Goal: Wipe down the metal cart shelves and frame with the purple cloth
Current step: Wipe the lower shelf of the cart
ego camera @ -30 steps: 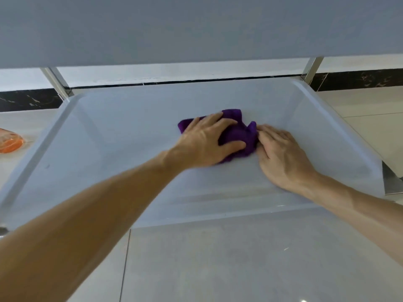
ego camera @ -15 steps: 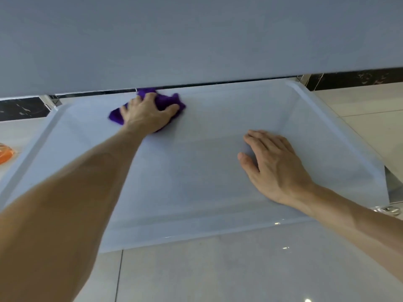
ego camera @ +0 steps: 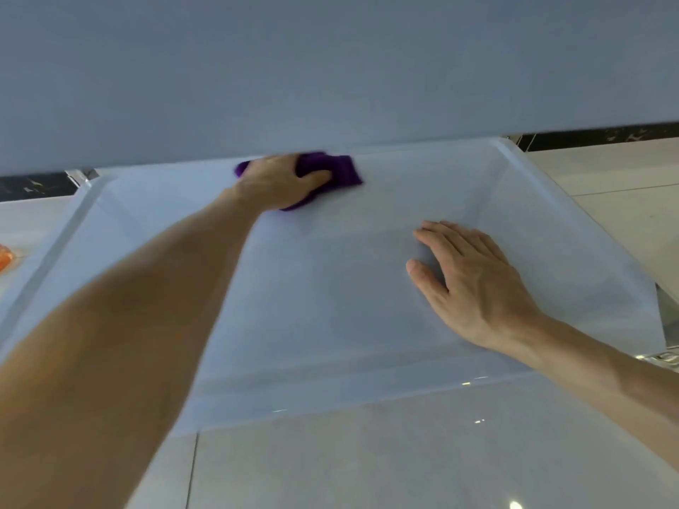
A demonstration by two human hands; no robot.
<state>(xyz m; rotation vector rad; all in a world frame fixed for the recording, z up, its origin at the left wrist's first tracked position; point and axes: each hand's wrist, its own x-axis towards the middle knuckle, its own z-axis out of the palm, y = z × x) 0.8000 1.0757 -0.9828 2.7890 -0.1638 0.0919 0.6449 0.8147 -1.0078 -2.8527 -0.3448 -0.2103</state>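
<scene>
2 hands are on the lower shelf (ego camera: 330, 306) of the cart: the left hand (ego camera: 283, 181) lies on the purple cloth (ego camera: 330, 170) with its thumb curled round the near edge of the wad, pressing it flat at the far side of the shelf, a little left of the middle and just below the edge of the upper shelf (ego camera: 330, 67). The right hand (ego camera: 474, 284) rests palm down on the right part of the shelf, fingers straight and spread a little, holding nothing; it looks to be steadying the cart.

As a judgement, the task is partway through. The cloth is working the far strip of this shelf, and no dirt or wet streaks show on the pale metal, so which parts have already been wiped cannot be told. The frame posts, seen only as thin bits at the far left (ego camera: 82, 176) and far right corners, look untouched by either hand now and probably remain to do.

Much is hidden: the upper shelf fills the top of the view and cuts off the far rim, the left fingertips and part of the cloth. The left arm is blurred. An orange object (ego camera: 5, 257) at the left edge is cut off and cannot be identified.
</scene>
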